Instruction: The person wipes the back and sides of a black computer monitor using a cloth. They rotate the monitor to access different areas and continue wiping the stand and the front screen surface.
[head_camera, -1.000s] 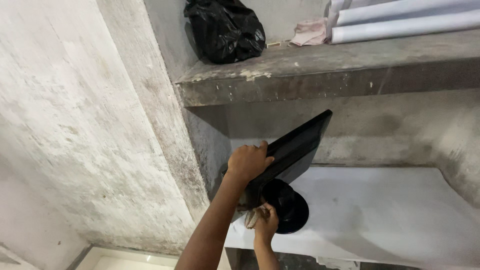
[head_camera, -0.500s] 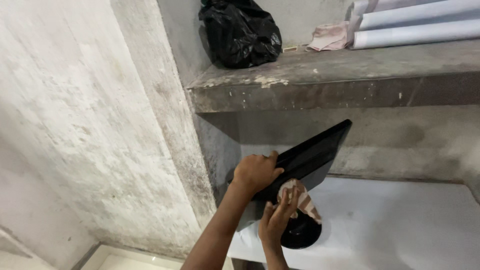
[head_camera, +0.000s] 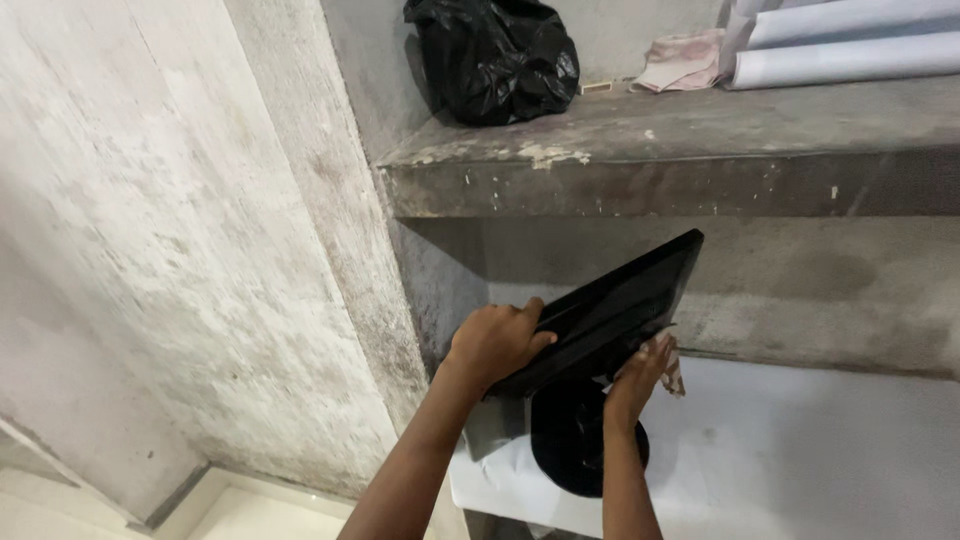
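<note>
**Inspector A:** Item under handling is a black flat monitor, tilted, its upper corner pointing to about 2 o'clock. It sits on a round black base, which rests on the white-covered lower shelf inside a concrete niche.

**Inspector B:** Hands?

**Inspector A:** The left hand is closed around the monitor's near edge, fingers curled over the top, thumb side underneath. The right hand is at 3 o'clock of the left, pressed up against the panel's lower face, fingers fairly flat. A pinkish patterned cloth shows between that hand and the panel; the hand holds it against the surface.

**Inspector B:** Surroundings?

**Inspector A:** At 12 o'clock of the monitor runs a rough concrete upper shelf, its front edge chipped and stained. On it, at 11 o'clock, a tied black plastic bag stands against the back wall. At 1 o'clock lies a crumpled pink rag, with a small pale box between bag and rag. Pale rolled sheets lie at 2 o'clock, touching the rag. At 9 o'clock stands a worn whitewashed wall, meeting a pale floor at 7 o'clock.
</note>
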